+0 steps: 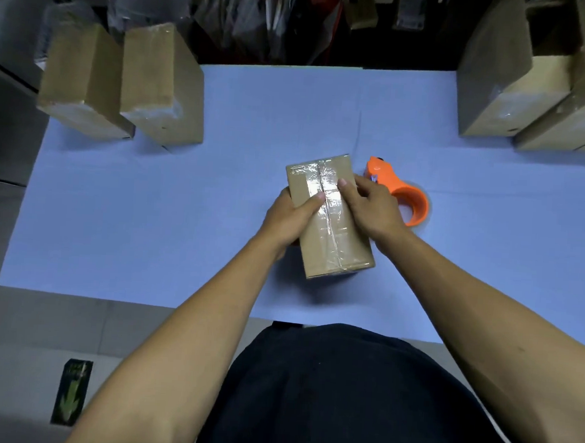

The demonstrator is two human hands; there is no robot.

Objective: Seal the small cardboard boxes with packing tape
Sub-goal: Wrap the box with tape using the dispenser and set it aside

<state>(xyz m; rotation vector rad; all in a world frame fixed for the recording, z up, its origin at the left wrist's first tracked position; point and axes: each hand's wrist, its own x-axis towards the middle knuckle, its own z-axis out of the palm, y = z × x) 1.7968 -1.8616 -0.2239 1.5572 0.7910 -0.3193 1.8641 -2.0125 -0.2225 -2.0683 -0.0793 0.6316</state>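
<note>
Work surface: a table covered in pale blue sheeting [216, 216], with hanging plastic bags [255, 17] in the dark background behind it. A small cardboard box [328, 237] lies at the centre of the sheeting, long side running away from the person, with clear packing tape [327, 209] along its top seam, wrinkled in places. The left hand [286, 221] grips the box's left side, thumb laid across the top near the tape. The right hand [370, 209] rests on the right upper edge, fingers curled onto the top, index fingertip pressing beside the seam. An orange tape dispenser [402, 190] lies just beside the box, behind the right hand. Two taped boxes [121, 80] stand at far left; larger cartons [533, 75] at far right.
</note>
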